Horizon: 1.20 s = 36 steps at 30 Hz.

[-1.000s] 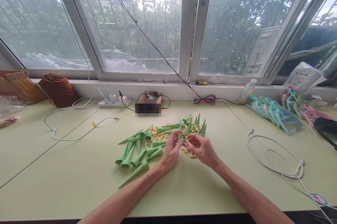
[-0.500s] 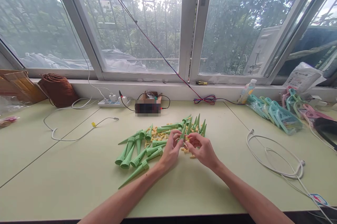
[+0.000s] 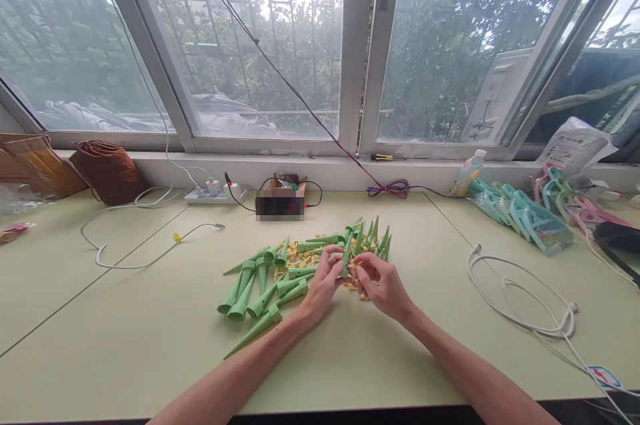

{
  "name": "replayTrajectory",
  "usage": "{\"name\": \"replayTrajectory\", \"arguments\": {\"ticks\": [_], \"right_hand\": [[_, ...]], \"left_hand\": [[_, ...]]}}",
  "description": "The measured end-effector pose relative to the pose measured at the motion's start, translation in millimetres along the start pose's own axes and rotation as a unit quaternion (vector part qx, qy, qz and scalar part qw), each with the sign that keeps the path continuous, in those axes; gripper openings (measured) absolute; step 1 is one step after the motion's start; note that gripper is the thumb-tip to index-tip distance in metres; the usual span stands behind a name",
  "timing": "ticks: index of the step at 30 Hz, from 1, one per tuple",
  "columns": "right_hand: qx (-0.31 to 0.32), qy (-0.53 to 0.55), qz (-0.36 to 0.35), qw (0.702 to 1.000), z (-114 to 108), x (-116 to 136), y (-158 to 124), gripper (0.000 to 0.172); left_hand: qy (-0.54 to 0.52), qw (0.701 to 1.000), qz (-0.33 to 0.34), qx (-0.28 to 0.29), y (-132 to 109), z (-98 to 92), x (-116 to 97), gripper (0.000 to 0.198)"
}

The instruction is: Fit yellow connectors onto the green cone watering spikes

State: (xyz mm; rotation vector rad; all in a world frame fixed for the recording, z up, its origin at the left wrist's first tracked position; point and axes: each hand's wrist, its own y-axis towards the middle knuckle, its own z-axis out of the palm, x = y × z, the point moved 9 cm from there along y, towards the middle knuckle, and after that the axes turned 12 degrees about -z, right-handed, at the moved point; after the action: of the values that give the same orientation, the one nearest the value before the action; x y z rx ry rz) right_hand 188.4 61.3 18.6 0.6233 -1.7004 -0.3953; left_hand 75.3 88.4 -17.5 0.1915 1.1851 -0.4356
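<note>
A heap of green cone-shaped spikes [image 3: 260, 278] and small yellow plastic pieces [image 3: 300, 257] lies in the middle of the pale green table [image 3: 125, 332]. My left hand [image 3: 321, 285] is closed on one green spike [image 3: 346, 257], whose tip points up and away from me. My right hand [image 3: 383, 285] is pinched at that spike's lower end; a small yellow piece seems to be between its fingertips. Both hands hover just above the heap, close together.
A white cable [image 3: 150, 248] and a power strip [image 3: 213, 194] lie at the back left, beside a brown bag [image 3: 107, 168]. A small box with wires [image 3: 281, 198] sits under the window. Teal and pink clips [image 3: 525, 215] and a coiled white cable [image 3: 525, 305] are on the right.
The held spike has tilted slightly and my hands have shifted a little toward me; the heap has not moved.
</note>
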Motion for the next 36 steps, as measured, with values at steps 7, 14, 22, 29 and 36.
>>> {"name": "replayTrajectory", "arguments": {"ticks": [7,14,22,29,36], "right_hand": [[0.011,0.003,0.002,1.0,2.8,-2.8,-1.3,0.014],[0.022,-0.009,0.011,1.0,4.2,-0.6,-0.2,0.015],[0.036,-0.028,0.006,0.999,5.5,-0.4,0.1,0.015],[0.033,-0.02,0.014,0.999,6.1,-1.2,-0.4,0.018],[0.043,-0.046,0.02,0.998,7.1,-6.0,-1.7,0.018]], "left_hand": [[0.016,1.0,-0.005,-0.007,-4.2,5.6,-3.9,0.029],[0.026,1.0,0.007,0.004,-5.2,9.2,-5.9,0.03],[0.053,0.998,0.022,0.01,-4.9,9.9,-5.5,0.03],[0.095,0.994,0.053,0.006,-3.9,7.5,-3.5,0.03],[0.121,0.99,0.074,-0.015,-5.7,5.3,-7.8,0.028]]}}
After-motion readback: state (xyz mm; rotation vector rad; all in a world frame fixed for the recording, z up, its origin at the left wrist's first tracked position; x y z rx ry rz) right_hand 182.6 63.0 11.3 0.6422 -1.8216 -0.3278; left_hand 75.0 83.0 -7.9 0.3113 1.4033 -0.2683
